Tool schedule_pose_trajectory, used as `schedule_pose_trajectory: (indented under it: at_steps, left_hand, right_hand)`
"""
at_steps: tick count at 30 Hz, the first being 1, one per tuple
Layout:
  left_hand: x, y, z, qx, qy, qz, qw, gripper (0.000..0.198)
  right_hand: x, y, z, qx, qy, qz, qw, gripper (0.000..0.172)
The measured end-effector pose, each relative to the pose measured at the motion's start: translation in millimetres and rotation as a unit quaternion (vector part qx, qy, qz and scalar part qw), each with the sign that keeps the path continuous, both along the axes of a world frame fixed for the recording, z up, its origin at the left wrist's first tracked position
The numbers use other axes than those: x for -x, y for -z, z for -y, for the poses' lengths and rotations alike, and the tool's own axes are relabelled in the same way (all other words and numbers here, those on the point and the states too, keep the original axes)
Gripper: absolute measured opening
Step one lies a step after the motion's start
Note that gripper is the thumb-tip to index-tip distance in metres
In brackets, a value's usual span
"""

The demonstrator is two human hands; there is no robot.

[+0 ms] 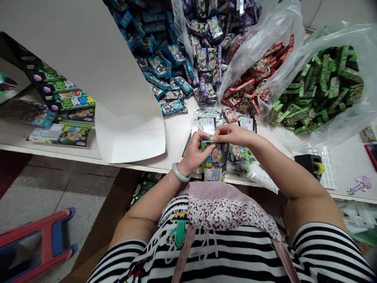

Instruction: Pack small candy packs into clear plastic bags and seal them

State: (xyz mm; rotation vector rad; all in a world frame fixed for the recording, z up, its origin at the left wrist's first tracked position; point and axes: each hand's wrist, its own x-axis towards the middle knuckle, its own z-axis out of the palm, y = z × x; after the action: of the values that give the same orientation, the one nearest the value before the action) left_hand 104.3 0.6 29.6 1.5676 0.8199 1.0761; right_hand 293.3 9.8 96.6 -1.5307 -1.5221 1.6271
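Observation:
My left hand (196, 152) grips the left side of a dark printed pouch (216, 157), its thumb lying across the front. The pouch has a colourful round picture and a pale label near its lower end. At the pouch's top edge my right hand (231, 134) is closed in a pinch, its fingertips close to those of my left. A bit of blue shows between the hands; I cannot make out what it is. More flat pouches (207, 122) lie beneath and behind the hands. On them rests a small red candy box (229, 114).
Piles of small blue boxes (159, 67), purple boxes (206, 59), red boxes (244, 92) and green boxes (325, 84) line the back, several in clear plastic bags. A white curved sheet (129, 133) stands left. Right are a tape dispenser (309, 165) and table edge. A stool (44, 243) stands below.

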Motion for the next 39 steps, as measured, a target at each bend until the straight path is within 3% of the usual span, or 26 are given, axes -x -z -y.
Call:
schedule_pose_trajectory:
  at_steps: [3,6,8,10,11,13,16,19,23,27,29,31,32,34,37,39]
  left_hand:
    - [8,2.2,9,0.078,0.092,0.031,0.992,0.044]
    - [28,-8.1,21,0.106,0.165,0.025,0.980,0.037]
    - [53,-24.2,23,0.061,0.108,0.022,0.992,0.031]
    - [84,-43.2,13,-0.026,-0.034,0.036,0.998,0.028]
    - [101,-51.5,3,-0.069,-0.115,0.036,0.990,0.028]
    - [134,-61.2,-24,-0.156,-0.230,-0.002,0.961,0.033]
    - [171,-53.1,-71,-0.226,-0.276,-0.179,0.917,0.029]
    - [182,-24.6,-100,-0.226,-0.238,-0.361,0.873,0.028]
    - [172,9.9,-107,-0.156,-0.133,-0.553,0.808,0.047]
    - [166,14.0,-99,-0.076,-0.059,-0.635,0.766,0.064]
    - [156,9.5,-93,-0.082,-0.080,-0.610,0.784,0.069]
    - [133,7.6,-84,-0.130,-0.105,-0.533,0.830,0.066]
    - [115,8.6,-78,-0.155,-0.096,-0.479,0.859,0.060]
    - [71,13.9,-64,-0.171,-0.018,-0.385,0.907,0.049]
    - [4,23.7,-42,-0.130,0.094,-0.381,0.910,0.040]
    - [-28,27.3,-33,-0.117,0.098,-0.434,0.888,0.041]
  right_hand:
    - [3,10.9,2,0.148,0.056,-0.101,0.982,0.008]
    - [-4,15.9,8,0.179,0.051,-0.146,0.972,0.007]
    - [-18,18.1,11,0.115,0.031,-0.129,0.985,0.012]
    - [-40,23.4,14,0.010,0.055,-0.030,0.998,0.016]
    - [-51,28.0,15,-0.044,0.081,0.048,0.995,0.017]
    - [-73,41.5,15,-0.118,0.135,0.235,0.955,0.016]
    - [-90,65.8,13,-0.137,0.104,0.383,0.908,0.029]
    - [-89,82.9,13,-0.164,0.062,0.446,0.878,0.041]
    - [-85,91.3,15,-0.174,0.054,0.513,0.839,0.058]
    - [-85,91.9,15,-0.143,0.050,0.532,0.833,0.068]
    - [-81,88.5,14,-0.131,0.053,0.536,0.832,0.067]
    - [-73,82.4,13,-0.108,0.065,0.535,0.835,0.065]
    - [-68,78.9,13,-0.094,0.074,0.531,0.839,0.065]
    - [-60,73.0,11,-0.065,0.089,0.519,0.848,0.063]
    - [-55,69.6,7,-0.032,0.109,0.481,0.870,0.055]
    - [-56,70.5,5,-0.021,0.139,0.454,0.880,0.054]
